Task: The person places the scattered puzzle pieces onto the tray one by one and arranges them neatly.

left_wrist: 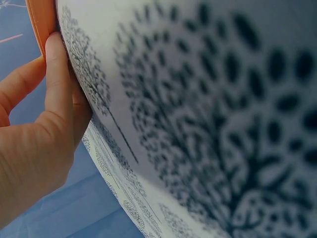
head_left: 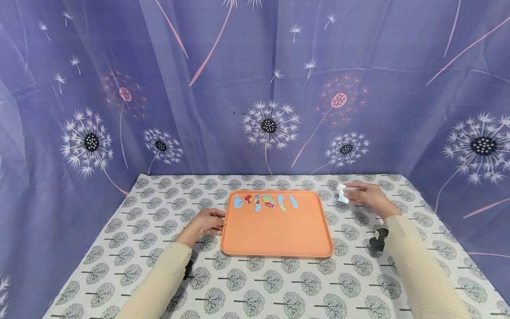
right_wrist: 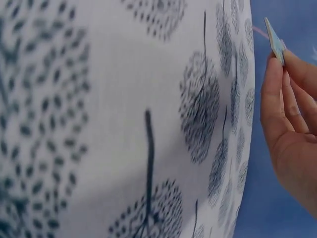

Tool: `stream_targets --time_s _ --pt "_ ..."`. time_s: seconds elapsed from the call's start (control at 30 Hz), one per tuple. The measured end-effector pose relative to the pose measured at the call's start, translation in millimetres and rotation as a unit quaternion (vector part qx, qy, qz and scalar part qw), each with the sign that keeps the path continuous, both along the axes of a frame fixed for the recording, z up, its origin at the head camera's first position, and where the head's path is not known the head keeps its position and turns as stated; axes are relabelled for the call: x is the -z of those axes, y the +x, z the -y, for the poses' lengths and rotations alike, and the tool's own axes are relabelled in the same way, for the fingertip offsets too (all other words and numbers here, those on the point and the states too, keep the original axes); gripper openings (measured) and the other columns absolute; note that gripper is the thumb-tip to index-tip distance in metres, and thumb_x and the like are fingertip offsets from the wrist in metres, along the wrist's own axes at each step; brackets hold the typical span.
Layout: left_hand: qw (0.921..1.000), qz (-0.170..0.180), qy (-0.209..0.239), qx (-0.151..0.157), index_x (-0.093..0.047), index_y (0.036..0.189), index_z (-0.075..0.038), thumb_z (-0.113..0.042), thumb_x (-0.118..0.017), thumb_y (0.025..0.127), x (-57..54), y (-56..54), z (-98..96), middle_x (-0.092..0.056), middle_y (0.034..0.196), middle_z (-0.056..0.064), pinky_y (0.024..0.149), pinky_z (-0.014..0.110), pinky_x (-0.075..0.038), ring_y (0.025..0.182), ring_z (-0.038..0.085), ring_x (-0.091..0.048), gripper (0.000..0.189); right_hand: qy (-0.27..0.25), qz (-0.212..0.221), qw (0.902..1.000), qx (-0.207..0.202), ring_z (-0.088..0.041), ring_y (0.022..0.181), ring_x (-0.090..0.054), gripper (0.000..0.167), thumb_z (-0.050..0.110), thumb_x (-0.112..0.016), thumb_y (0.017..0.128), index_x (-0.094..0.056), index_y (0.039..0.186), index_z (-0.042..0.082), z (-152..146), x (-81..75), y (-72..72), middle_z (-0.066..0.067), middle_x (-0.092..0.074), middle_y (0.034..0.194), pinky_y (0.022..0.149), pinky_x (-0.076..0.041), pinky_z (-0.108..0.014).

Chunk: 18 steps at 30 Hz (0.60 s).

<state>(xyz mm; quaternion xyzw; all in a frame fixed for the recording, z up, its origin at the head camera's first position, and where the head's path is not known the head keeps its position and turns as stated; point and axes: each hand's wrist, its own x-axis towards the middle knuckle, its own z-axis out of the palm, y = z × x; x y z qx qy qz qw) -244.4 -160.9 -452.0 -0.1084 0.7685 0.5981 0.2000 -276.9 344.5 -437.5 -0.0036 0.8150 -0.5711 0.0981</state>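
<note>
An orange tray lies on the table, with several flat printed pieces in a row along its far edge, some light blue, some red and green. My left hand is at the tray's left side. In the left wrist view the thumb and fingers of that hand pinch the tray's rim. Right of the tray, my right hand holds a pale blue and white piece between thumb and fingertips. The right wrist view shows this thin piece edge-on, raised above the cloth.
A white tablecloth printed with dark trees covers the table. Behind it and at both sides hangs a purple curtain with dandelion prints. A dark wrist device sits at the right cuff.
</note>
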Motion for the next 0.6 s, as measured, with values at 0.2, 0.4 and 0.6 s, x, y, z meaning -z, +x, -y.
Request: stream_targets --time_s 0.2,0.4,0.6 --pt "1.0000 -0.003 0.004 0.001 -0.056 0.122 0.007 0.007 -0.062 0.087 0.4 -0.3 0.4 -0.066 0.084 0.016 0.065 0.029 -0.062 0.065 0.017 -0.065 0.036 -0.011 0.005 0.9996 -0.024 -0.020 0.101 -0.066 0.060 0.011 -0.066 0.090 -0.038 0.142 -0.005 16.6 -3.3 -2.9 -0.022 -0.057 0.128 0.096 -0.053 -0.038" --pt "1.0000 -0.007 0.003 0.001 -0.057 0.121 0.007 0.007 -0.062 0.087 2.1 -0.8 0.8 -0.066 0.083 0.016 0.065 0.029 -0.062 0.064 0.017 -0.065 0.035 -0.030 0.007 0.9991 -0.031 -0.016 0.096 -0.067 0.058 0.004 -0.067 0.088 -0.040 0.139 -0.009 32.7 -2.7 -5.7 -0.024 -0.058 0.125 0.094 -0.054 -0.036" --pt "1.0000 -0.007 0.003 0.002 -0.056 0.122 0.007 0.007 -0.062 0.087 2.9 -1.4 0.9 -0.066 0.083 0.016 0.064 0.029 -0.062 0.064 0.017 -0.065 0.036 -0.042 0.007 0.9988 -0.025 -0.013 0.087 -0.069 0.059 0.003 -0.068 0.087 -0.041 0.137 -0.010 47.0 5.2 -11.4 -0.022 -0.063 0.118 0.089 -0.057 -0.035"
